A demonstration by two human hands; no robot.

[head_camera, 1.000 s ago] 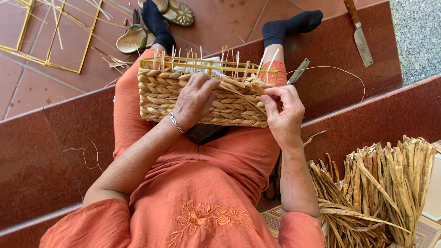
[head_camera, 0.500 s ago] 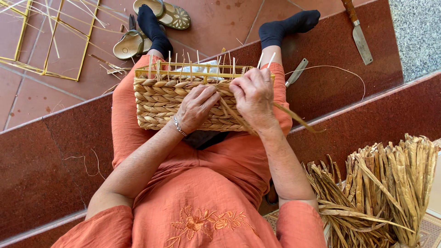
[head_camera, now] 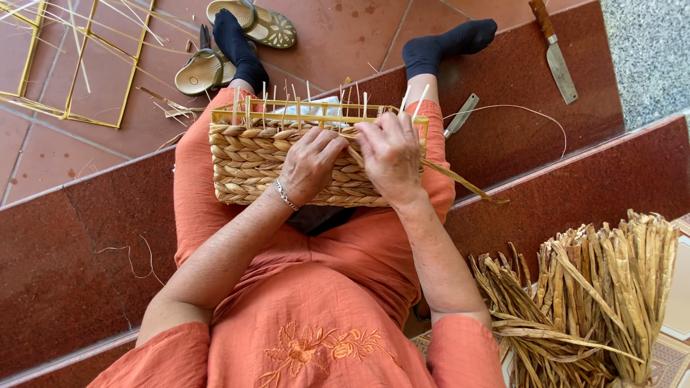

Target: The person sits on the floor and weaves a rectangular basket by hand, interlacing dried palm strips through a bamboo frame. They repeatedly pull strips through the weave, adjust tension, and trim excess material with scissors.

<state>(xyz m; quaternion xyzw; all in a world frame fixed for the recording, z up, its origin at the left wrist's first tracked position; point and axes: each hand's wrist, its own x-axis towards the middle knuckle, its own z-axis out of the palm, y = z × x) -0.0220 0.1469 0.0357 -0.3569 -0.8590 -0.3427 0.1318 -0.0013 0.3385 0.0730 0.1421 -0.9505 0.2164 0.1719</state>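
Basket, half-woven, rests on the person's lap, thin upright stakes rising from its rim. Left hand lies curled against the woven front wall, fingers pressing the plaited rows. Right hand sits just beside it, fingers closed on a flat straw strand that trails off to the right. Dried straw bundle lies at lower right; knife on the red step; sandals by the feet.

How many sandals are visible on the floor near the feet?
2. One sandal lies at the top, on the tiled floor between the feet. The other sandal is partly under the left foot. None seems hidden.
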